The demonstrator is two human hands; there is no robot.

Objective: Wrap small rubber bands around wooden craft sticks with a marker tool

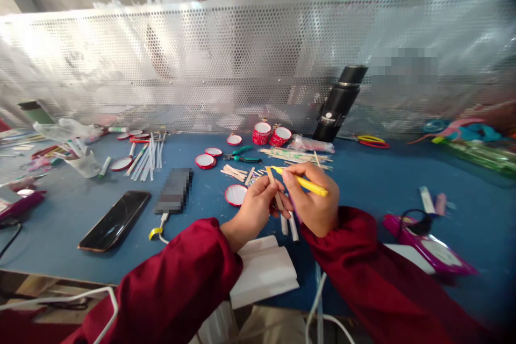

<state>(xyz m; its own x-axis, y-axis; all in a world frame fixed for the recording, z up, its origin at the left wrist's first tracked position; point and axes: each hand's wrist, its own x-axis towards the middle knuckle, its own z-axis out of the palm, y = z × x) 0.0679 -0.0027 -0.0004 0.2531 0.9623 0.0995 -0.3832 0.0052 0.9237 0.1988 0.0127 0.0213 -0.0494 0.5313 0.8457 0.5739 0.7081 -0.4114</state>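
Observation:
A flat wooden craft stick (278, 201), its upper end coloured yellow, is pinched upright in my left hand (258, 201). My right hand (316, 199) grips a yellow marker (308, 185), whose tip meets or nearly meets the coloured end of the stick. Under my hands lie two white markers (294, 227), partly covered. A red-rimmed white disc (235, 195) rests just beyond my left hand. Loose craft sticks (234, 172) are spread a little farther back, and a sheet of white paper (264, 269) lies on the table edge between my forearms.
A black phone (115, 221) and a power bank (174, 191) lie at left, near a cup of markers (84, 164). Teal-handled pliers (244, 156), red drum-like pieces (261, 133) and a black flask (341, 102) stand farther back. At right is a purple glue gun station (433, 250).

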